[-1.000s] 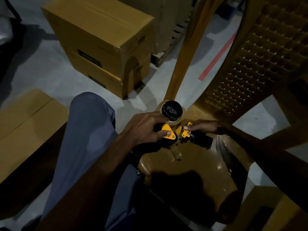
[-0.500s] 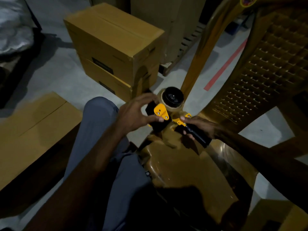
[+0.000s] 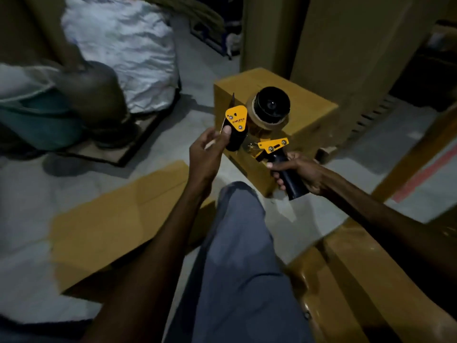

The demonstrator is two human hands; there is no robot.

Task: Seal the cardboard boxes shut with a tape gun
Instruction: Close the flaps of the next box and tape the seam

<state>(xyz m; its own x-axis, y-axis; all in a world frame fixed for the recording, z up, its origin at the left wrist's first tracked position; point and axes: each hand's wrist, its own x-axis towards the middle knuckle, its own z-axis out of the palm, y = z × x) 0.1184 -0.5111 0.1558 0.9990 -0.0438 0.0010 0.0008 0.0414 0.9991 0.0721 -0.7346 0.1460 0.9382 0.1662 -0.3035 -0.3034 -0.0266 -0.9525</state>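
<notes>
The tape gun [image 3: 262,129] is held up in the middle of the frame, in front of a box [image 3: 304,112]. It is black with orange plates, and a brown tape roll [image 3: 268,112] sits on top. The right hand [image 3: 300,173] is wrapped round the black handle. The left hand [image 3: 210,152] pinches the front end, thumb on the black roller under an orange plate. Another box [image 3: 111,224] lies flat at lower left on the floor [image 3: 37,191]. A brown chair [image 3: 366,280] is at lower right. A white sack [image 3: 123,48] sits at upper left.
</notes>
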